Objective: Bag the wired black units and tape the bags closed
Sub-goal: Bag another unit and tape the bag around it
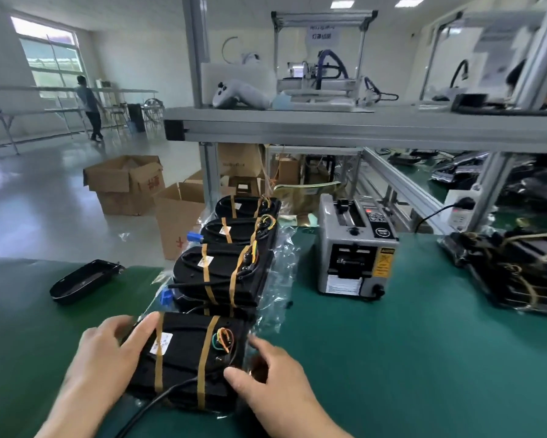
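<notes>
Tape dispenser [357, 248] on table [408, 358]. Left: row of wired units [221, 273]; farther left, tray [82, 281]. Right: bagged pile [518, 273]. Behind-left: cartons [126, 184].

Your green bench mat [392, 358] carries everything here. The black unit [183, 352] lies flat on it close to the front edge, held at its ends by your left hand [107, 352] and right hand [265, 380]. Just beyond your grip, a row of three more taped units [234, 227] runs away from you, resting on clear bags [278, 270] spread over the mat. Beyond and left of the grip, apart from the row, lies an empty black tray [84, 279]. Beyond and right stands the grey tape dispenser [357, 248]. Farther right again sits a heap of bagged units [518, 273].
</notes>
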`<state>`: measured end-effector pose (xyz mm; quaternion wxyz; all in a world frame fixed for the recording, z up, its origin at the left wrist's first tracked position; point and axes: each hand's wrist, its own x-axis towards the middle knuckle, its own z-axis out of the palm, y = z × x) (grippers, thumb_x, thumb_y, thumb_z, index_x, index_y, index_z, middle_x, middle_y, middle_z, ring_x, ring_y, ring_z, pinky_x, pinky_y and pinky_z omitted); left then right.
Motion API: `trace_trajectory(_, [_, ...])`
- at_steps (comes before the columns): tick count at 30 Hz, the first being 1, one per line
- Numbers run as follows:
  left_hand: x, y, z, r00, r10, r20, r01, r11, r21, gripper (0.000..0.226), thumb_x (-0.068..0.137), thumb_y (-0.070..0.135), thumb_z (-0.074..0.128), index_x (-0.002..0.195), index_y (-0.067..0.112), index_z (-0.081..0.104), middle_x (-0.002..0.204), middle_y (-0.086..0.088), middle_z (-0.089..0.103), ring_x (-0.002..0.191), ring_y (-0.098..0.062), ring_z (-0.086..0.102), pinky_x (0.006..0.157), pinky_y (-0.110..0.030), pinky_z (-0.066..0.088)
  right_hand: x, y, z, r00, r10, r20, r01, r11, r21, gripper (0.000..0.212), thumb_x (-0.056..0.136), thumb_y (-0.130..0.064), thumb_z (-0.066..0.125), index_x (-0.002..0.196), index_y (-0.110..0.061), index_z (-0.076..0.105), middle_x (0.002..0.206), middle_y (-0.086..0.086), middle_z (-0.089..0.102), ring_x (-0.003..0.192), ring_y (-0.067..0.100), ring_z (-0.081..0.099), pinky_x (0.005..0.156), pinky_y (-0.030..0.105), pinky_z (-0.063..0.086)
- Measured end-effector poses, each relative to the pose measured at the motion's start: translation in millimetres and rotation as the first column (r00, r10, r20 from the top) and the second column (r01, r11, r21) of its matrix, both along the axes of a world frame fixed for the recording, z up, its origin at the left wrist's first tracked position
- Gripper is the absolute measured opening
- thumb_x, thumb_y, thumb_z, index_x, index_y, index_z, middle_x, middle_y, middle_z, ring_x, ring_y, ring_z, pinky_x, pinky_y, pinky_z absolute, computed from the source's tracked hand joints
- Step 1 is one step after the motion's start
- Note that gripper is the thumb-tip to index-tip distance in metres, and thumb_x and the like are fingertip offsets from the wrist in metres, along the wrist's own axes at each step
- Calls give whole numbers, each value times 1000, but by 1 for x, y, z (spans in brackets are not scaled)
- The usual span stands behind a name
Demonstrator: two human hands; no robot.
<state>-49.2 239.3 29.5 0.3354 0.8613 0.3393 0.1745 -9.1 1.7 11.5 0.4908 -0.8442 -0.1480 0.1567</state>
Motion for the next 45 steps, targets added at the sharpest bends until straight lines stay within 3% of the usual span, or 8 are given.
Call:
trace_trajectory(4, [-6,-52,14,978,-62,197,-1,953,303,66,70,89,42,103,36,61,110,4,52,111,-31,53,92,-54,47,3,-32,1,999,-36,-10,36,999,-23,67,78,-59,60,140,-39,46,127,-9,52,115,5,48,97,16,35])
trace_trajectory(8, [0,-146,23,853,-373,364,250,906,342,35,75,60,55,85,31,71,91,10,60,88,-13,56,84,-22,44,2,-73,3,991,-132,17,132,991,18,47,84,-48,64,130,-41,55,113,-19,58,85,-13,53,79,-3,33])
trace_trajectory(11, [22,-210,18,757,-525,389,445,850,281,7,75,35,72,75,29,73,84,14,65,79,1,57,65,-9,41,4,-110,3,976,-216,-26,218,970,112,30,85,-35,70,113,-38,63,97,-17,63,74,-10,56,79,-2,39])
trace_trajectory(17, [77,-310,3,666,-679,309,712,703,9,25,77,14,82,68,35,72,79,23,67,80,3,61,69,-7,44,14,-210,-1,889,-454,-57,457,878,140,22,84,-28,73,98,-41,61,81,-16,68,67,-16,59,78,0,41])
trace_trajectory(27, [133,-401,-15,579,-760,296,802,596,-37,37,76,11,81,71,45,69,69,18,67,76,-1,62,69,-4,42,47,-316,-10,728,-666,-161,685,698,210,20,80,-20,77,89,-35,67,77,-14,76,82,2,72,89,17,52])
trace_trajectory(33, [193,-440,11,575,-800,171,816,544,-194,20,91,36,65,71,35,70,65,22,64,65,-4,57,70,-26,46,101,-358,8,589,-730,-347,775,390,497,7,87,-16,73,94,-15,70,85,3,76,81,14,74,64,26,57])
trace_trajectory(40, [284,-487,29,555,-810,188,829,520,-205,37,93,49,55,89,15,69,76,-4,63,68,-17,54,71,-34,50,174,-409,31,503,-687,-524,781,101,617,32,92,-25,68,104,4,62,111,31,64,102,34,66,86,35,58])
trace_trajectory(45, [326,-514,38,590,-772,237,801,522,-294,25,96,46,55,88,25,67,89,-3,70,79,-17,62,87,-44,54,210,-428,41,492,-604,-627,768,-37,639,53,89,-28,72,132,-2,53,139,16,55,128,28,52,99,35,48])
